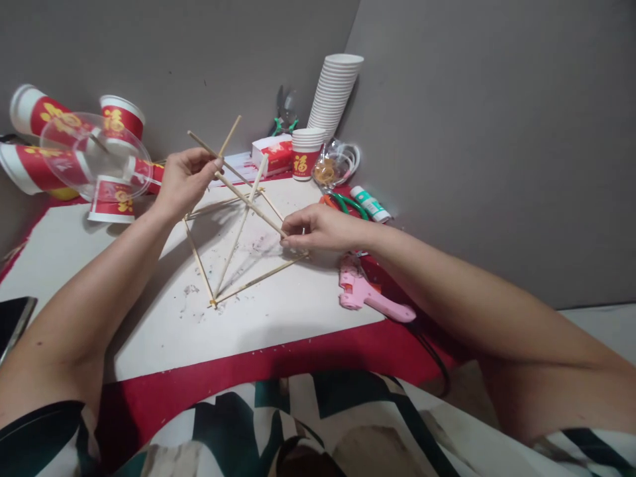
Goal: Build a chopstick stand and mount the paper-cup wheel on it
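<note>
A frame of thin wooden sticks (238, 232) stands on a white board (278, 311), its lower sticks joined with glue at the corners. My left hand (186, 179) is raised above the board, fingers pinched round the upper ends of crossed sticks. My right hand (318, 228) rests low on the board at the frame's right corner, fingers pinched on the lower end of a slanted stick (248, 202). A pink glue gun (370, 298) lies just right of my right hand.
A cluster of red-and-white paper cups with a clear lid (89, 156) sits at the back left. A tall stack of white cups (335, 93), a red cup (304, 159), a glue stick (370, 204) and green scissors (348, 202) stand at the back. A phone (12, 321) lies at the left edge.
</note>
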`<state>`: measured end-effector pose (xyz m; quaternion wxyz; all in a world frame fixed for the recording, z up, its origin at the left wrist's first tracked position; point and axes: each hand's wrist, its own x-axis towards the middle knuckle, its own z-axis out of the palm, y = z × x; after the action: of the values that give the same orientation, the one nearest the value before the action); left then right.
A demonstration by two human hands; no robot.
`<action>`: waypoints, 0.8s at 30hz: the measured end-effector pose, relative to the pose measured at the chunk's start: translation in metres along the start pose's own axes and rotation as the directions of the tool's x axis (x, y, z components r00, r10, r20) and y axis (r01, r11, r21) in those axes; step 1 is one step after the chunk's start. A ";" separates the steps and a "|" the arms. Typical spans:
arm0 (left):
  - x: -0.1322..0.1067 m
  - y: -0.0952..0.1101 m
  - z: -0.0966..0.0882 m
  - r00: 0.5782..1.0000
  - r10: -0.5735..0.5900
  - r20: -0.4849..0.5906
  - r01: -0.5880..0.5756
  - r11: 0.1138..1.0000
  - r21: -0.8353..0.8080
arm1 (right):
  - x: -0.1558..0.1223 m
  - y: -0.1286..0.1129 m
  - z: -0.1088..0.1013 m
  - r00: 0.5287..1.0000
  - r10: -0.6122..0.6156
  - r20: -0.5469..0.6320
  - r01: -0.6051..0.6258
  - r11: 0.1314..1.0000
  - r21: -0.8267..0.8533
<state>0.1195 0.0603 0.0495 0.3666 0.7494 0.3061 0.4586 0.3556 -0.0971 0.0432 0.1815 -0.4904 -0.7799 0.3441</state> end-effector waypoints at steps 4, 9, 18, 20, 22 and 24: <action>0.003 -0.002 0.001 1.000 -0.014 -0.014 0.015 0.998 0.059 | -0.006 0.012 0.000 0.999 0.034 0.031 -0.032 0.998 -0.062; 0.002 -0.005 0.001 0.999 0.003 -0.052 0.002 0.995 0.095 | -0.009 0.023 0.003 1.000 -0.021 0.002 0.021 0.992 -0.128; -0.005 0.002 -0.001 0.998 0.021 -0.065 -0.010 0.986 0.165 | -0.010 0.028 0.004 0.999 0.022 0.024 -0.017 0.983 -0.185; -0.006 0.002 -0.001 0.998 0.016 -0.060 -0.007 0.989 0.147 | -0.011 0.029 0.005 0.999 0.032 0.035 -0.025 0.983 -0.183; -0.008 0.005 -0.001 0.999 0.009 -0.052 -0.002 0.990 0.138 | -0.012 0.029 0.005 0.998 0.038 0.042 -0.030 0.986 -0.166; -0.012 0.008 -0.001 0.999 0.009 -0.044 -0.003 0.989 0.147 | -0.013 0.028 0.007 0.998 0.041 0.044 -0.035 0.990 -0.140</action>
<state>0.1149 0.0469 0.0510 0.3021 0.7649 0.3449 0.4525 0.3751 -0.1031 0.0192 0.1219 -0.5083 -0.7966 0.3037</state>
